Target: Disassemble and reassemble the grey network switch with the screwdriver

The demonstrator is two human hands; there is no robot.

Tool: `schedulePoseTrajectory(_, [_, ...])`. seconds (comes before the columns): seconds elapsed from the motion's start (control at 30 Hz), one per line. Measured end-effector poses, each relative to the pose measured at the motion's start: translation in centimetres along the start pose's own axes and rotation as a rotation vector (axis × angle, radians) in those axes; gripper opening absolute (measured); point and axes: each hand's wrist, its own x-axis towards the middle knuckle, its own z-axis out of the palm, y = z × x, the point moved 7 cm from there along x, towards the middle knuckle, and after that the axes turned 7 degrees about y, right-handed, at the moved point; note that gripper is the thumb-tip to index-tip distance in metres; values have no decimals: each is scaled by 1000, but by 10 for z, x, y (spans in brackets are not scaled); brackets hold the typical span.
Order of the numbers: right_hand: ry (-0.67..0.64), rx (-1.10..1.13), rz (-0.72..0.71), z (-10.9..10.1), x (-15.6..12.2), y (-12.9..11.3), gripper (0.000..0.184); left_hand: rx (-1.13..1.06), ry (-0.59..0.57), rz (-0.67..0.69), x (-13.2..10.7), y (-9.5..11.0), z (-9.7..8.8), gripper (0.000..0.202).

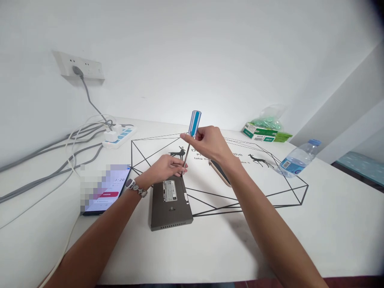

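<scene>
A screwdriver (195, 123) with a clear and blue striped handle stands slightly tilted, its thin metal shaft pointing down. The fingers of my right hand (210, 140) are closed on the lower part of its handle. Low on the shaft, the fingertips of my left hand (169, 168) pinch together around it. The tip meets the far right corner of a flat dark grey metal box (171, 212), where my fingers partly hide the contact. A white label and a small slot show on the box's upper face, and vent holes line its near side.
Left of the box lies a tablet-like device (108, 190) with a lit, partly blurred screen. Behind it are a power strip (120, 136) and several cables. A phone (221, 173) lies beneath my right forearm. A water bottle (300, 158) and small green-white boxes (259, 131) stand to the right.
</scene>
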Motion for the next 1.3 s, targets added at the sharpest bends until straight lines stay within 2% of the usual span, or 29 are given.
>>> schedulePoseTrajectory(0.13, [20,-75,-22,2,0,-5,53,-12,-7,-3,0,0,0,33])
schedulePoseTrajectory(0.3, [-89,-7,-41,5,-4,-9,46,-27,14,-12,-1,1,-2,33])
schedulePoseTrajectory(0.47, [-138,-56,-135,0,-5,-13,43,-24,18,-14,-1,1,-2,33])
schedulePoseTrajectory(0.6, [-216,2,-174,1,-6,-16,29,-19,51,-32,0,0,-3,35])
schedulePoseTrajectory(0.7, [-222,37,-155,2,-6,-14,29,-11,66,-34,0,0,-4,36])
schedulePoseTrajectory(0.83, [-100,-7,-71,1,-3,-8,45,4,63,-10,-1,2,-4,33])
schedulePoseTrajectory(0.93, [-68,6,-47,2,-3,-7,47,19,66,2,-1,2,-4,32])
schedulePoseTrajectory(1.17, [-307,338,-15,13,-7,-8,32,76,89,34,0,1,-7,31])
schedulePoseTrajectory(1.3, [-296,330,16,11,-5,-3,32,95,97,54,1,3,-7,30])
